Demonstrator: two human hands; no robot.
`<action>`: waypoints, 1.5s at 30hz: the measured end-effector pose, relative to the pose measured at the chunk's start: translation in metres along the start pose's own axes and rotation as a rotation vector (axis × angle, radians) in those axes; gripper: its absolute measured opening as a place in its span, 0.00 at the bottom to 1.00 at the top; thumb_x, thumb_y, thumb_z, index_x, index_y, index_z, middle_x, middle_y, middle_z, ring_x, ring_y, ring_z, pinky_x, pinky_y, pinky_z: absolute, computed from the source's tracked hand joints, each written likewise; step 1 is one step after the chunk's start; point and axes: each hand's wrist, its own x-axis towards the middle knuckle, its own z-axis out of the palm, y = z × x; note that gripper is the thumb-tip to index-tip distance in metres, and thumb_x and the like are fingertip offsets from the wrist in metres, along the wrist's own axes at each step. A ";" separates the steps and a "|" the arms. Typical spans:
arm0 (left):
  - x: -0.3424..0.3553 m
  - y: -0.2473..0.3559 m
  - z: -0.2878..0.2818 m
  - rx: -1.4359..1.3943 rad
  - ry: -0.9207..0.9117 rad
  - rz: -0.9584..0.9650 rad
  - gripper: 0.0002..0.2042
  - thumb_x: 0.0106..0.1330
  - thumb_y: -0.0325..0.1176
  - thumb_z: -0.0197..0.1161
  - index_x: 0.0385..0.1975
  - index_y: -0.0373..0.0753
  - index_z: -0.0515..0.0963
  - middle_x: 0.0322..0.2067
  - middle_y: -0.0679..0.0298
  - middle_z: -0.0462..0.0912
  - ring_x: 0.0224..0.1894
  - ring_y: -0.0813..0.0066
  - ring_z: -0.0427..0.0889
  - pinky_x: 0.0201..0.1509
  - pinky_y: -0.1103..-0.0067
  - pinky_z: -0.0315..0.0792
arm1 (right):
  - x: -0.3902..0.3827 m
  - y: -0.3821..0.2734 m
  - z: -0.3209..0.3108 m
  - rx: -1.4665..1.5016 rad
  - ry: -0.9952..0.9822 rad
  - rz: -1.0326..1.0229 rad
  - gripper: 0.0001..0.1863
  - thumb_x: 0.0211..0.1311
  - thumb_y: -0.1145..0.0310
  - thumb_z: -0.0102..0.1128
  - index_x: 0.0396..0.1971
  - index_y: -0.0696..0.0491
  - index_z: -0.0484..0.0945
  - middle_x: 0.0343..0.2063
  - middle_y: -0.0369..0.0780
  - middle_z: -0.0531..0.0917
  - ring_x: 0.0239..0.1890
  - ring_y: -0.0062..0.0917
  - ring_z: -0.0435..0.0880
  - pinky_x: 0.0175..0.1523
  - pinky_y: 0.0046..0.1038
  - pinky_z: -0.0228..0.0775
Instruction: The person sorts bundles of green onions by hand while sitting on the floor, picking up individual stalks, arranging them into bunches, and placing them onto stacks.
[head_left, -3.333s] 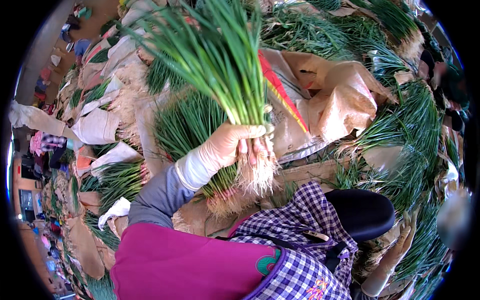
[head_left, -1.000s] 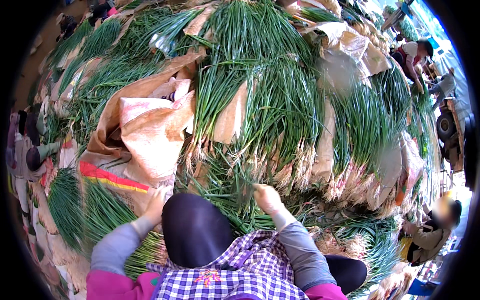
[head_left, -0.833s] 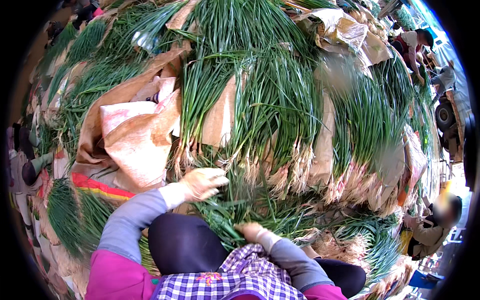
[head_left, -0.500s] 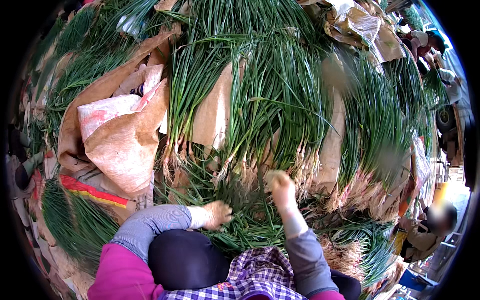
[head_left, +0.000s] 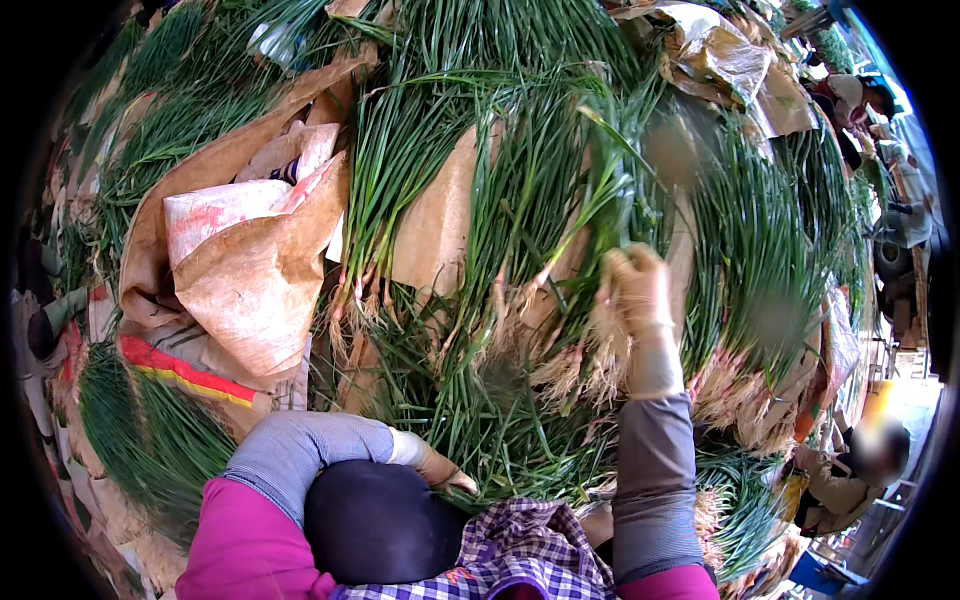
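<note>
right hand (head_left: 636, 292) gripping green long-leaved scallion bunch (head_left: 560, 210) | left hand (head_left: 436, 466) loosely open on greens | tan woven sack (head_left: 255, 270) left, red-yellow stripe

A tan woven sack (head_left: 262, 285) lies crumpled at the left among the greens, folded over itself, with a paler panel (head_left: 225, 205) showing faint pink marks. Below it runs a sack edge striped red and yellow (head_left: 185, 370). Another tan sack (head_left: 435, 225) lies flat at centre between the bundles. At the upper right sit crumpled brown and pale sacks (head_left: 745, 70), possibly plastic-lined; the view there is bent and unclear.
</note>
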 end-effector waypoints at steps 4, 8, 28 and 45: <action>-0.018 0.072 -0.053 -0.021 0.125 -0.243 0.29 0.58 0.30 0.59 0.61 0.41 0.59 0.56 0.56 0.68 0.58 0.62 0.67 0.61 0.71 0.60 | -0.009 0.025 -0.005 -0.455 0.046 -0.032 0.15 0.57 0.59 0.59 0.33 0.57 0.79 0.22 0.38 0.81 0.25 0.25 0.78 0.35 0.26 0.70; -0.041 0.112 -0.091 -0.042 0.435 -0.308 0.17 0.61 0.36 0.54 0.49 0.40 0.72 0.49 0.58 0.75 0.51 0.67 0.74 0.57 0.74 0.66 | -0.043 0.033 0.007 -0.680 -0.082 0.111 0.14 0.61 0.60 0.54 0.28 0.57 0.78 0.21 0.38 0.79 0.20 0.21 0.74 0.26 0.23 0.68; -0.051 0.206 -0.106 -0.596 1.150 -0.410 0.06 0.61 0.29 0.59 0.31 0.32 0.75 0.21 0.62 0.80 0.18 0.80 0.76 0.21 0.83 0.70 | -0.116 0.055 0.082 -0.645 -0.185 -0.136 0.24 0.54 0.48 0.58 0.29 0.59 0.73 0.22 0.52 0.78 0.29 0.45 0.79 0.35 0.39 0.71; -0.073 0.165 -0.102 -1.416 0.711 0.207 0.17 0.70 0.37 0.43 0.49 0.30 0.67 0.43 0.50 0.77 0.47 0.56 0.78 0.51 0.61 0.72 | -0.118 0.097 0.068 0.317 -0.550 0.336 0.32 0.61 0.43 0.49 0.49 0.59 0.71 0.21 0.36 0.76 0.22 0.21 0.68 0.30 0.23 0.63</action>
